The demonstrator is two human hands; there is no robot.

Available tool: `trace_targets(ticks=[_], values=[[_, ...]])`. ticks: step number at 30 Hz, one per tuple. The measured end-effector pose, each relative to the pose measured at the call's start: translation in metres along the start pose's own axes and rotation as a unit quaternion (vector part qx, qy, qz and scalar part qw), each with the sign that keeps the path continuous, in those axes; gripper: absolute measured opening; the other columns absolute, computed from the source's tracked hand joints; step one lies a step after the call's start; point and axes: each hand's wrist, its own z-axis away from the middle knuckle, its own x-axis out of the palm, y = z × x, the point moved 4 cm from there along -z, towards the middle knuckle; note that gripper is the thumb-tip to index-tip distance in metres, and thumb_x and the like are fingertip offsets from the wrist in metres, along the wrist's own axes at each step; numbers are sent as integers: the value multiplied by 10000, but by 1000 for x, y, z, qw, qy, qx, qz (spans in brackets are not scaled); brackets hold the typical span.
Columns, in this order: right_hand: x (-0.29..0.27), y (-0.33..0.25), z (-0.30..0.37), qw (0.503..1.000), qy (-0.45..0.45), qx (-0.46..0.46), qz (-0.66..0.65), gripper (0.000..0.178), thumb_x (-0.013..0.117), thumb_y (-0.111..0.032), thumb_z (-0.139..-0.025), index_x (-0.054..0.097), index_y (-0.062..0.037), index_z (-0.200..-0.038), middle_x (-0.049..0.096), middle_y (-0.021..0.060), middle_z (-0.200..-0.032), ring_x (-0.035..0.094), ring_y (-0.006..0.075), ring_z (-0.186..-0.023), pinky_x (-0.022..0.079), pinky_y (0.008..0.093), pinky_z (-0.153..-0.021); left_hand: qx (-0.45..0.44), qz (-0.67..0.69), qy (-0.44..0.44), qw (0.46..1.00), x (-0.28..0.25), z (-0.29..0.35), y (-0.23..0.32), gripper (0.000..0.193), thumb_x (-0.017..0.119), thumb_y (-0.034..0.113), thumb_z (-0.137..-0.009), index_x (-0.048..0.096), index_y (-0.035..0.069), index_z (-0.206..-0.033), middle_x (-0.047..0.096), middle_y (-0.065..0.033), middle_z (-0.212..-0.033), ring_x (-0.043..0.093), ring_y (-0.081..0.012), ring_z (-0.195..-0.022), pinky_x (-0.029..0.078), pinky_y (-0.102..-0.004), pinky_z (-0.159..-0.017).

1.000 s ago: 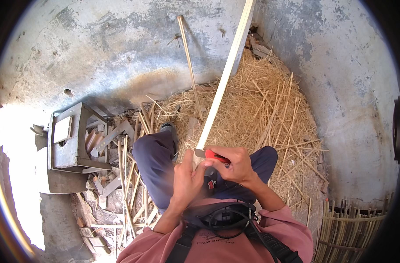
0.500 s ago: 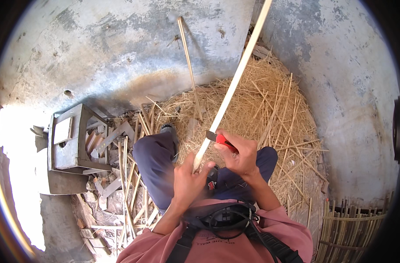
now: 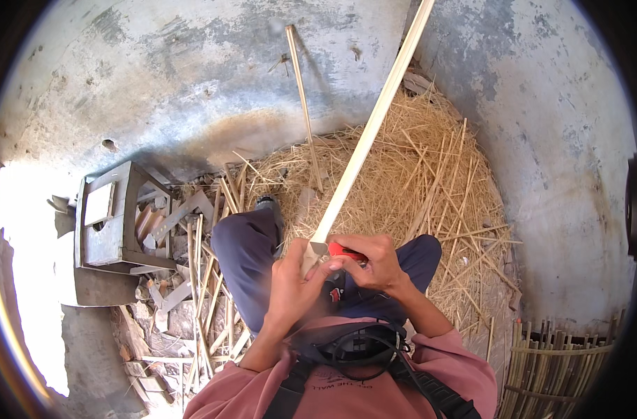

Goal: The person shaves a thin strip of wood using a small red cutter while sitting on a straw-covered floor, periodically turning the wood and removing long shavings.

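Head view showed the left hand [image 3: 290, 283] closed around a long bamboo strip [image 3: 364, 146], the right hand [image 3: 374, 262] gripping a red-handled knife [image 3: 346, 252] against it.

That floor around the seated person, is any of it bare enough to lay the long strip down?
Bare concrete floor lies beyond the straw pile, and right of it near the bamboo fence. Crowded: wood scraps beside the wooden stool. Both hands grip the strip.

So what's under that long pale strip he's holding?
Under the strip lies a straw pile; a thin stick leans on the wall beside it. Its near end is covered by the left hand.
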Motion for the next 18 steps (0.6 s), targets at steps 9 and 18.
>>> trace_targets(ticks=[9,18], values=[[-1,-8,-7,1000,6,19,23,348,842,-262,-859,800,-56,-1136,794,123,-890,758,289,-692,582,354,-603,2,-17,38,999,3,3,-1,350,834,266,-960,606,1,-972,615,16,-682,471,0,-667,393,-218,-559],[1,-20,-10,996,54,19,72,352,834,-270,-877,786,-13,-1112,766,142,-845,739,283,-660,560,347,-579,-3,-45,74,996,2,-3,-3,398,856,308,-938,612,4,-858,573,31,-649,434,-9,-659,373,-240,-542]])
